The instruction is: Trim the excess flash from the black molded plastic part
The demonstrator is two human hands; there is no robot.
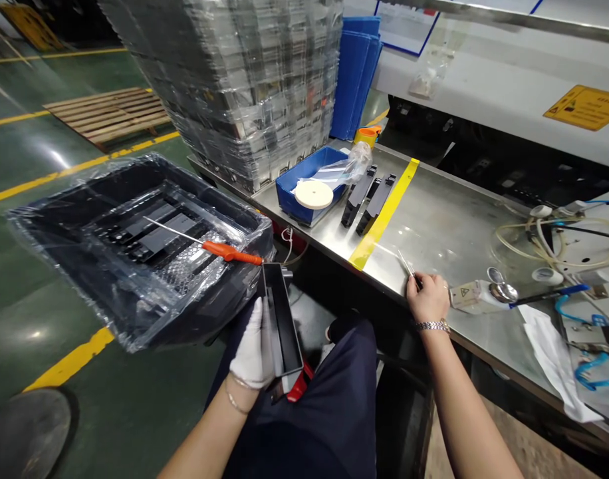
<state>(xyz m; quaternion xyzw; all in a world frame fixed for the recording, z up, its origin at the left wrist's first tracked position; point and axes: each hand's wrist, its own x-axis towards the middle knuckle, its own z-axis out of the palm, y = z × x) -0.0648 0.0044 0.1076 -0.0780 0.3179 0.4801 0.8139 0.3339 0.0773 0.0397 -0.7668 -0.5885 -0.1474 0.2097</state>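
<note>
Now, left hand (pixel 253 346): gloved, gripping black part (pixel 283 319).
Right hand (pixel 427 297): pinching tweezers (pixel 407 265) on bench (pixel 434 226).
Risk: part may slip; single-handed hold.

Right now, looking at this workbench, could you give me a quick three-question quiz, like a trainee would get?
1. True or false: the left hand, in a white glove, holds a long black part.
2. What does the right hand grip on the steel table?
A) an orange cup
B) thin metal tweezers
C) a white disc
3. Fill in: the orange-handled tool lies across a plastic-lined ____.

Key:
1. True.
2. B: the tweezers stick out from its fingers.
3. Black bin, beside the person's left.
</note>
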